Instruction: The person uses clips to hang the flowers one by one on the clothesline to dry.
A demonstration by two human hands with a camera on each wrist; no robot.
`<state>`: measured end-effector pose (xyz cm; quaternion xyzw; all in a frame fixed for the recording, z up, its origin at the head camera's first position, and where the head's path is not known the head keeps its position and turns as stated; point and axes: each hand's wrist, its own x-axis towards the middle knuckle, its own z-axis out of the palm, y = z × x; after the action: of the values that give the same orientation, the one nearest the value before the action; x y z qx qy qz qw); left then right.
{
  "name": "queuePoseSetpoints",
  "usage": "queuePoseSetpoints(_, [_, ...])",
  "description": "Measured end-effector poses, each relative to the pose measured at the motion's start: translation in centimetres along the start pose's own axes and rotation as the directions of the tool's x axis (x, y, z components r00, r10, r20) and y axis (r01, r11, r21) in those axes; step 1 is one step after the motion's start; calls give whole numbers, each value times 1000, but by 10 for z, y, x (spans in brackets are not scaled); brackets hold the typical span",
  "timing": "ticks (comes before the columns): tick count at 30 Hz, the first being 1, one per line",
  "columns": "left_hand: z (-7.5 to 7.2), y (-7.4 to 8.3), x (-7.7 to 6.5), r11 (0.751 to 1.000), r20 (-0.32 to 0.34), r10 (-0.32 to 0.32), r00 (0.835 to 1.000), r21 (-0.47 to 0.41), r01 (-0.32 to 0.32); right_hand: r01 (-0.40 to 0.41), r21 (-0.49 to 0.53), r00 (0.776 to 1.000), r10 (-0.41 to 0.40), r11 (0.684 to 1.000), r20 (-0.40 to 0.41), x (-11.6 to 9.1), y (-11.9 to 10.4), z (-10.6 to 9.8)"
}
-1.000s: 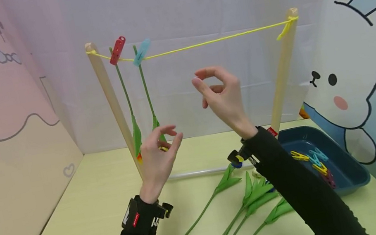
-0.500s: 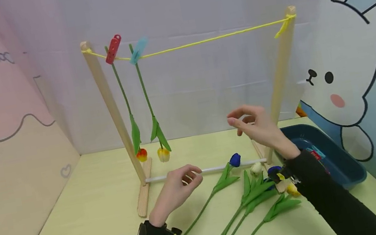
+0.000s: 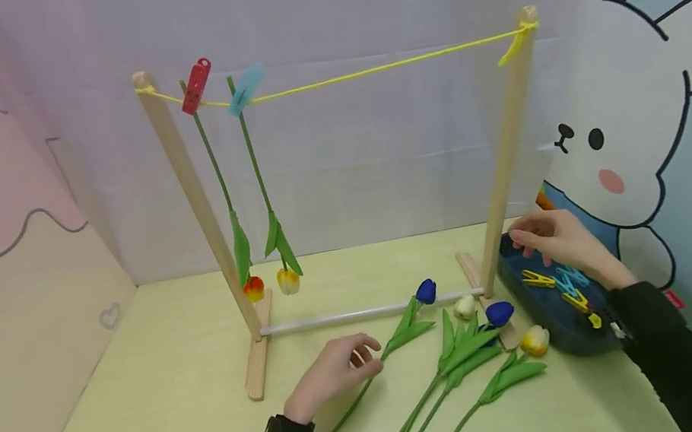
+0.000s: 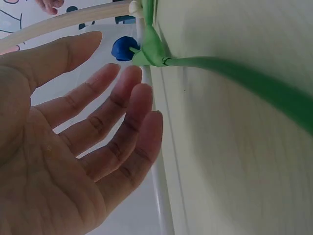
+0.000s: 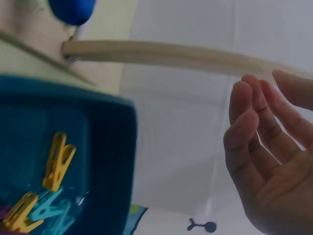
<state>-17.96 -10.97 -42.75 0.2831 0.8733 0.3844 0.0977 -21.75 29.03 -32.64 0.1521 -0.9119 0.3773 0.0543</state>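
My left hand (image 3: 335, 374) hovers over the table with relaxed fingers, its fingertips close to the stem of a blue artificial tulip (image 3: 426, 292). In the left wrist view that hand's palm (image 4: 54, 161) holds nothing, and the blue tulip (image 4: 124, 48) shows past the fingertips. My right hand (image 3: 562, 243) hangs loosely curled over the dark blue bin (image 3: 522, 308), with nothing in its fingers. Inside the bin lie yellow clothespins (image 3: 539, 279) and light blue clothespins (image 3: 569, 278). The right wrist view shows the yellow clothespin (image 5: 57, 161) well apart from the right hand (image 5: 274, 147).
A wooden frame (image 3: 193, 196) carries a yellow string (image 3: 363, 74). On it, a red clothespin (image 3: 196, 86) and a light blue clothespin (image 3: 246, 90) hold two tulips upside down. More tulips lie on the table, including a white tulip (image 3: 465, 307) and a yellow tulip (image 3: 535, 342).
My right hand has moved right and down from before the string to above the bin. My left hand has dropped from near the hanging tulips to low over the table.
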Motion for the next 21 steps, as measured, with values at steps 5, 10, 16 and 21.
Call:
queuePoseSetpoints(5, [2,-1,-2,997,40,-70,997,-9,71,-95,-85,989,104,992,104,5,33,-5])
queuePoseSetpoints(10, [3,-2,-3,998,72,-60,996,-2,60,-123,-158,967,154,980,201,12,50,-10])
queuePoseSetpoints(16, [6,-4,-2,999,89,-48,995,7,48,-145,-253,930,219,957,296,13,62,-16])
queuePoseSetpoints(21, [6,-4,-2,998,108,-60,992,33,57,-177,-352,887,304,919,349,5,69,-22])
